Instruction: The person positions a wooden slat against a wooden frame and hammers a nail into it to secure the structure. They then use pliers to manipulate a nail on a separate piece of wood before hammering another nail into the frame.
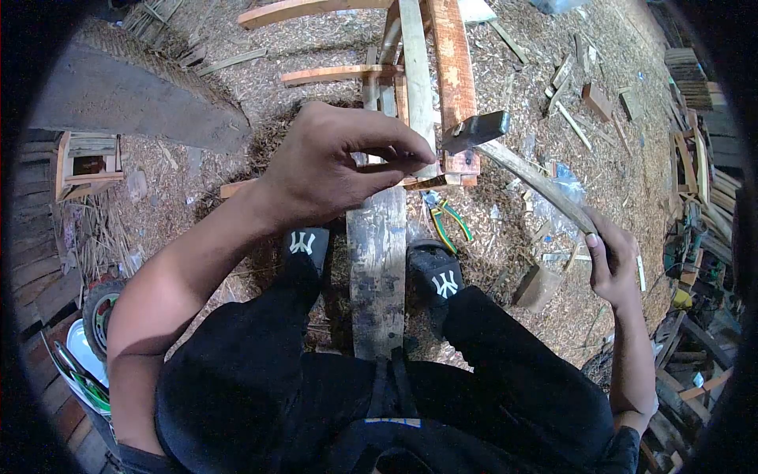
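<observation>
Right hand [612, 257] has a hammer [539, 182], right of centre; left hand [339, 154] pinched narrow by the upper-middle strip [417, 71], can't tell from here if it's empty.

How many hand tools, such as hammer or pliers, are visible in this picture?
2: a hammer, held by its handle in the right hand, and pliers, lying near the right shoe. Others may be hidden in the clutter at the edges.
</observation>
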Available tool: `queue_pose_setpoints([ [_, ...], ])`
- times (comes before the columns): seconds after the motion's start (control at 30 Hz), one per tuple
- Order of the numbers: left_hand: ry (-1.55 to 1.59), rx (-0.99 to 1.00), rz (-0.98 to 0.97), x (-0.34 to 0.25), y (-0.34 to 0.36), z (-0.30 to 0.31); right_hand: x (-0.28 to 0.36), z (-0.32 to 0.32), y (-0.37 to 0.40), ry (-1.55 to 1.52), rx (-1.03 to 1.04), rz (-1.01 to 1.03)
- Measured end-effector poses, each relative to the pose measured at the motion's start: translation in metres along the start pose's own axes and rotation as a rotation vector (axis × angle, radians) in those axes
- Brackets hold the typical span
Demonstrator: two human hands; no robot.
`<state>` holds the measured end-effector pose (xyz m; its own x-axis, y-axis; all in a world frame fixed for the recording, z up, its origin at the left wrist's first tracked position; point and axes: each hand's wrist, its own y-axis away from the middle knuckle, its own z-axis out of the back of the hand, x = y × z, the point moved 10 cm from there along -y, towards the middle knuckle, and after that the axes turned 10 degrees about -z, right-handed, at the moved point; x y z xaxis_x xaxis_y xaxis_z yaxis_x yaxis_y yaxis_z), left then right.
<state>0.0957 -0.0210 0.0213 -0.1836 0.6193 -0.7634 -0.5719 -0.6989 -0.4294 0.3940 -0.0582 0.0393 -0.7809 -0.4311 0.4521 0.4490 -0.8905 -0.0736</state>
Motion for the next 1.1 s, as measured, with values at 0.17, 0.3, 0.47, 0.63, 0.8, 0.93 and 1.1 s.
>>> queue_pose_setpoints([
  [0.17, -0.009, -0.076, -0.113, -0.005, -0.001, 0.004, -0.008, -0.003, 0.000, -0.022, 0.055, -0.109],
  [0.3, -0.006, -0.085, -0.124, -0.006, -0.002, 0.005, -0.007, -0.003, 0.000, -0.031, 0.053, -0.098],
  [0.47, 0.005, -0.073, -0.139, -0.005, -0.002, 0.004, -0.012, -0.005, 0.001, -0.063, 0.075, -0.143],
  [0.63, 0.016, -0.002, -0.088, -0.001, 0.001, 0.002, -0.010, -0.005, 0.000, -0.046, 0.060, -0.114],
  [0.8, 0.031, -0.005, -0.129, -0.002, 0.001, 0.000, -0.016, -0.004, 0.004, -0.086, 0.024, -0.110],
  [0.93, 0.017, -0.010, -0.089, -0.001, 0.001, 0.000, -0.013, -0.005, 0.002, -0.069, 0.048, -0.134],
  [1.1, 0.012, -0.042, -0.097, -0.001, 0.001, 0.000, -0.012, -0.005, -0.001, -0.119, 0.071, -0.183],
])
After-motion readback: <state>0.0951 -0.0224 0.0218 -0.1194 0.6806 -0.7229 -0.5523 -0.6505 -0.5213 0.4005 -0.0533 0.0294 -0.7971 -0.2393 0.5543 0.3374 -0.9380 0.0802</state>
